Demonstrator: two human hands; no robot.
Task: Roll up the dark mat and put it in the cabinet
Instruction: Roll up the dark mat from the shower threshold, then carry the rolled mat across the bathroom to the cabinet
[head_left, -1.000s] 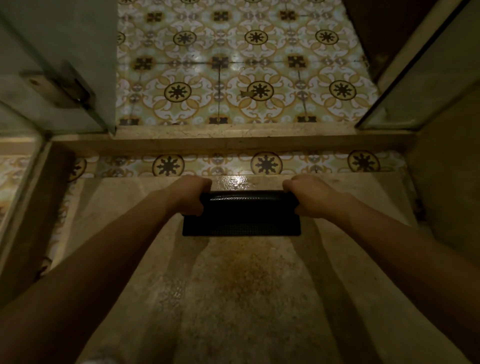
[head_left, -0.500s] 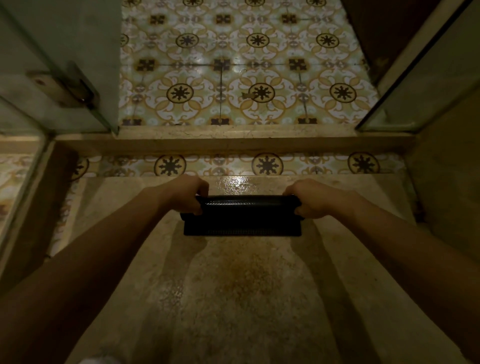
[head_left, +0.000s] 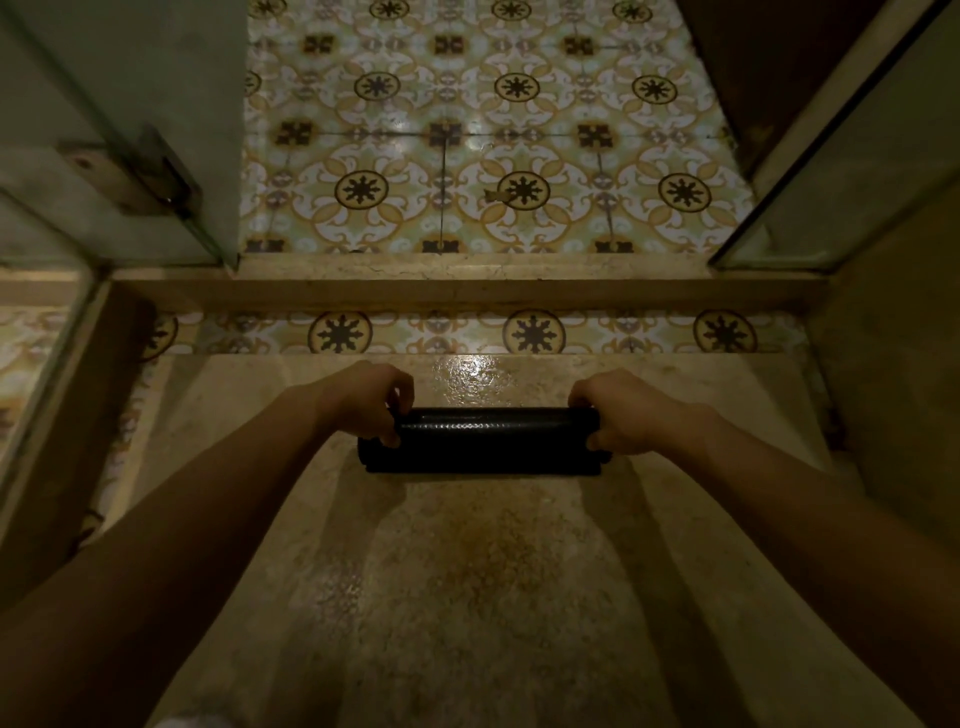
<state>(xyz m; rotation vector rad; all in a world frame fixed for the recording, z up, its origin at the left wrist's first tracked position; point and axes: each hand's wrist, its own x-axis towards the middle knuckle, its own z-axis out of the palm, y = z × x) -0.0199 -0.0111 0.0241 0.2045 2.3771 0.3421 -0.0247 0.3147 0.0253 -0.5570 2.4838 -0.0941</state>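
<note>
Dark mat (head_left: 483, 440) lies on the stone floor (head_left: 467, 597), almost wholly rolled. I have my left hand (head_left: 363, 402) and right hand (head_left: 618, 410) curled around its two ends, fingers clamped on the roll. It looks rubbery, light and springy, so I judge it wants gripping around the bundle to stop unrolling.

Patterned floor tiles (head_left: 467, 156) beyond a stone threshold (head_left: 467, 283).

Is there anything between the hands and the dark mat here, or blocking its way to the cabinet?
Nothing separates them: the left hand and right hand each have a grip on one end of the rolled dark mat, which rests on the stone floor. No cabinet is visible in this view, so that path cannot be judged.
</note>
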